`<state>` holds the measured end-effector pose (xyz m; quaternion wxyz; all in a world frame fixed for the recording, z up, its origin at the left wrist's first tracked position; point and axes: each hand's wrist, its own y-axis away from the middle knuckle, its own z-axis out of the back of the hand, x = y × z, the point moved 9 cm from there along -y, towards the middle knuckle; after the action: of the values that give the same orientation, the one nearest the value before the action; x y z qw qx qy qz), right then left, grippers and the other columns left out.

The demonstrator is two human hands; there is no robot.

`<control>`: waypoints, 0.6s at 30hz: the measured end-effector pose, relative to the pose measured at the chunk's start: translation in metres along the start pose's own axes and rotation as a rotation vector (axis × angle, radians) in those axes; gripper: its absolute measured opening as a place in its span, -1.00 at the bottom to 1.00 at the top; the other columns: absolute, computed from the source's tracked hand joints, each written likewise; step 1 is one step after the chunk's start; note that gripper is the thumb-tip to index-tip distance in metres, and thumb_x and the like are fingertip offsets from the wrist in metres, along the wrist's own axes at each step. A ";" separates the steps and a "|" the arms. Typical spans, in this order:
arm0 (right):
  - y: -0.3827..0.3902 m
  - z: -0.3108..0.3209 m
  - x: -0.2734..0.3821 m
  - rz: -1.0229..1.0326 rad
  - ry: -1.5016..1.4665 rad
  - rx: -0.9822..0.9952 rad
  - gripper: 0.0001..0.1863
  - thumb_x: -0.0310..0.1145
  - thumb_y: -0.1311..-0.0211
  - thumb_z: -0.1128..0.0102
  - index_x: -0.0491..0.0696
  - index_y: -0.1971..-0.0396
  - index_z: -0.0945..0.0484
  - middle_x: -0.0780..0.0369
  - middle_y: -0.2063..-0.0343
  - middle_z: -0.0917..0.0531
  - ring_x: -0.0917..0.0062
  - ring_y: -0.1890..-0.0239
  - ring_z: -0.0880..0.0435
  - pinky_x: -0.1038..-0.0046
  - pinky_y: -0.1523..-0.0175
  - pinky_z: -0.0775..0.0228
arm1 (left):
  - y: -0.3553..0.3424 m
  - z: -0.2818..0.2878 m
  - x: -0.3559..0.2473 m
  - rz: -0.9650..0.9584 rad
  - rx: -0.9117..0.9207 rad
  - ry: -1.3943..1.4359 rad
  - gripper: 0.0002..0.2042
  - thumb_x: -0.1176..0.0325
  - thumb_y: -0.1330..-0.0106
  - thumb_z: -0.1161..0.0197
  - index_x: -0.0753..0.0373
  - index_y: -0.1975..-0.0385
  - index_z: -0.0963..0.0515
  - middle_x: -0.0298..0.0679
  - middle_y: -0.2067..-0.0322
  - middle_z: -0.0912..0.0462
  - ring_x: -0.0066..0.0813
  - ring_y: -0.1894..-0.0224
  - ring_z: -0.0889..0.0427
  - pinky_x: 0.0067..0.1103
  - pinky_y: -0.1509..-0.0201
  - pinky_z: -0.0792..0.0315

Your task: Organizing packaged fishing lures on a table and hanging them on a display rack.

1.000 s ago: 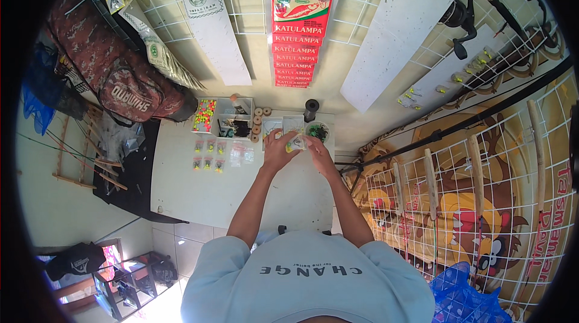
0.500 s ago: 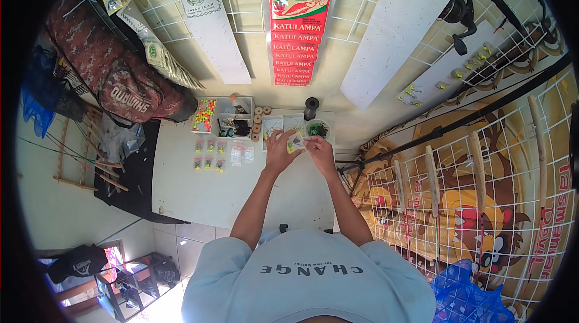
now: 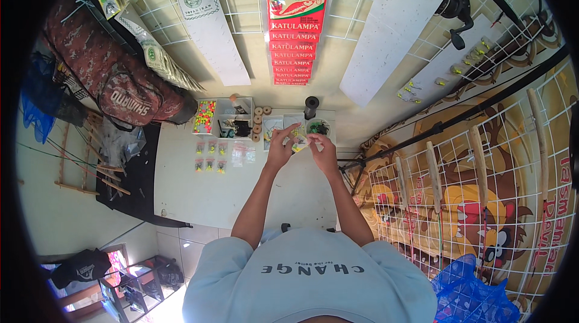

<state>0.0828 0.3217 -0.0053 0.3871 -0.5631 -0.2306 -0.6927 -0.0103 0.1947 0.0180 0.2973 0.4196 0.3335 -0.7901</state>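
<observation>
Near mid-frame, our left hand and right hand grip a small clear bag from opposite sides, seemingly to steady it.

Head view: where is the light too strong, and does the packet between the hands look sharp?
In the head view, the floor at lower left washes out to white; in that view too, the small packet looks soft, its details unclear.

Cream wall, apparently sunlit floor
</observation>
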 end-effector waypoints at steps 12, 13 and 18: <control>0.008 0.013 0.030 0.288 0.428 -0.081 -0.85 -0.37 -0.02 -0.32 -0.09 0.40 -0.62 0.24 0.41 -0.57 0.34 0.23 -0.49 0.34 0.10 -0.32 | -0.004 -0.004 -0.003 -0.065 0.005 -0.200 -0.84 0.51 -0.02 -0.28 0.15 0.37 -0.62 -0.32 0.33 -0.60 -0.23 0.08 -0.38 -0.41 -0.06 -0.29; 0.008 0.014 0.033 0.289 0.427 -0.083 -0.85 -0.37 -0.02 -0.32 -0.09 0.40 -0.62 0.24 0.41 -0.57 0.34 0.23 -0.49 0.34 0.10 -0.32 | -0.003 -0.004 -0.005 -0.086 0.010 -0.255 -0.85 0.52 0.00 -0.30 0.18 0.40 -0.60 -0.33 0.30 -0.60 -0.23 0.05 -0.38 -0.39 -0.07 -0.29; 0.008 0.006 0.036 0.290 0.334 0.009 -0.91 -0.46 -0.04 -0.27 -0.08 0.41 -0.62 0.21 0.46 -0.60 0.33 0.29 -0.50 0.36 0.13 -0.32 | -0.003 -0.005 -0.008 -0.077 0.075 -0.321 -0.85 0.44 -0.01 -0.32 0.14 0.39 -0.61 -0.35 0.23 -0.59 -0.21 0.01 -0.35 -0.34 -0.12 -0.25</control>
<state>0.0900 0.3117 0.0296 0.5180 -0.4659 -0.0832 -0.7125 -0.0060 0.2017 0.0234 0.3005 0.2857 0.2679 -0.8696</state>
